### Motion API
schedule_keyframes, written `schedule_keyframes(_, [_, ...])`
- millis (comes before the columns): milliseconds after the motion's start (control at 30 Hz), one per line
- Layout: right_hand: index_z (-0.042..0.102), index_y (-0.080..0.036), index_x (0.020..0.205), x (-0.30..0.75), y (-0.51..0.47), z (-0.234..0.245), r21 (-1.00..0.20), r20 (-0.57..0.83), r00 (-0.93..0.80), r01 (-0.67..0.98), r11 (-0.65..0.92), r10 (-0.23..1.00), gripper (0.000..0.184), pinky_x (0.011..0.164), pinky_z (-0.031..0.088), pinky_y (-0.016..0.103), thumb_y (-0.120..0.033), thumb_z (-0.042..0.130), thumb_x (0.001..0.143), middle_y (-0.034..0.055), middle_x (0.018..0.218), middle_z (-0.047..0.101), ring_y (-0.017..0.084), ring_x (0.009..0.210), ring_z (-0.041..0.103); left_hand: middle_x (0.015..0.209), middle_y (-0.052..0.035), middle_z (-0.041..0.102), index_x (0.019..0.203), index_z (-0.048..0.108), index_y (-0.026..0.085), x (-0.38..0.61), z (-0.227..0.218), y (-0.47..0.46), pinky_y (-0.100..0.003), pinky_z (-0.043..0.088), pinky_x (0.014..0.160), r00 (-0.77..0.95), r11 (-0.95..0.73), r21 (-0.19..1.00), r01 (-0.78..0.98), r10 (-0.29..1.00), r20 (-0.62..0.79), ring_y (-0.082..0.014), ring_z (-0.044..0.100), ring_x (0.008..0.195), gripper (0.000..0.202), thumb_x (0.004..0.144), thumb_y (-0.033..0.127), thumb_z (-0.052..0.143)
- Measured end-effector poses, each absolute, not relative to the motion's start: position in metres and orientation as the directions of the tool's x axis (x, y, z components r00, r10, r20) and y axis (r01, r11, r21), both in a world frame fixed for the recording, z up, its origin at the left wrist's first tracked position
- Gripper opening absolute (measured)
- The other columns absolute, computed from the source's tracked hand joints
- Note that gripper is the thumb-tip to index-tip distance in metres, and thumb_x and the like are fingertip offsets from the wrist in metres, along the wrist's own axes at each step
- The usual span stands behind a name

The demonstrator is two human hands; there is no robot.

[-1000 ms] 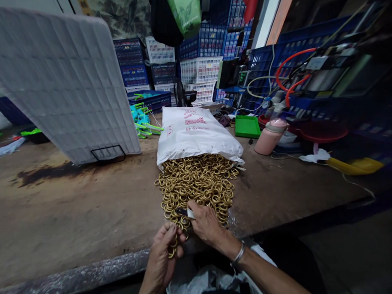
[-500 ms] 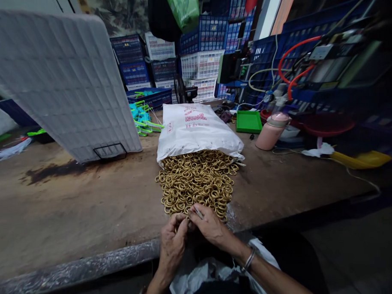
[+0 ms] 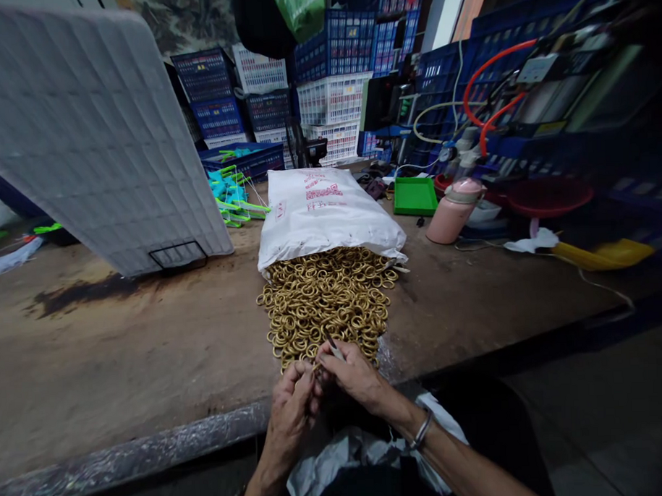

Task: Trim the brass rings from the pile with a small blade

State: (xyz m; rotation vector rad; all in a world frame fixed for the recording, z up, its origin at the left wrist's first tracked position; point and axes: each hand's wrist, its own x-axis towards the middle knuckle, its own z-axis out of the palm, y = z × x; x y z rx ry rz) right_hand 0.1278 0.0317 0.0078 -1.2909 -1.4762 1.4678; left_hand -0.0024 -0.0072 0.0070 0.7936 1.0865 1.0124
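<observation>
In front of me lies a pile of brass-coloured rings, spilling from the mouth of a white printed sack. My left hand is closed at the pile's near edge, thumb and fingers pinching a brass-coloured ring, of which only a small part shows. Close against it, my right hand is closed around a slim tool like a small knife, with a dark tip and pale body. The right fingertips meet the ring too. A pale crumpled cloth or bag lies below the hands, over my lap.
A tall whitish ribbed panel stands on a wire stand at left. Green and blue plastic pieces lie behind it. At right are a green tray, a pink bottle and a yellow scoop-like piece. Stacked crates line the back.
The view has shifted slightly. My hands stay together, with fingers repositioned around the ring. The slim tool in my right hand has turned, and its dark tip now shows, pointing up over the pile.
</observation>
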Motion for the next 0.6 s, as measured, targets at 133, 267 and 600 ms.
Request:
schedule_keyframes(133, [0.047,-0.018,0.064,0.129,0.028,0.006,-0.906,-0.066,-0.228,0.421,0.038,0.971,0.021,0.052,0.031,0.019,-0.027,0.038,0.080,-0.0036,0.056,0.047,0.009,0.053,0.042,0.049,0.0088,0.041,0.071,0.045,0.019,-0.002,0.004,-0.008,-0.014,0.020,0.034,0.117,0.362,0.883,-0.298,0.932,-0.343,-0.0026,0.028,0.035,0.030,0.073,0.048,0.054])
schedule_keyframes(267, [0.047,-0.019,0.070,0.130,0.021,0.005,-0.768,0.036,-0.357,0.588,0.254,0.933,0.012,0.054,0.027,0.020,-0.009,0.040,0.070,-0.0027,0.061,0.049,0.010,0.057,0.041,0.053,0.0078,0.046,0.074,0.044,0.019,-0.003,-0.003,-0.005,-0.014,0.021,0.034,0.086,0.347,0.888,-0.302,0.938,-0.337,-0.0022,0.031,0.036,0.032,0.071,0.049,0.056])
schedule_keyframes(600, [0.048,-0.020,0.082,0.131,0.019,0.005,-0.596,-0.058,-0.450,0.731,0.331,0.891,0.026,0.055,0.024,0.022,-0.006,0.039,0.063,-0.0002,0.066,0.054,0.013,0.060,0.047,0.048,0.0090,0.040,0.073,0.046,0.018,-0.005,-0.007,-0.002,-0.014,0.022,0.035,0.035,0.289,0.934,-0.212,0.957,-0.288,-0.0025,0.029,0.036,0.035,0.067,0.051,0.058])
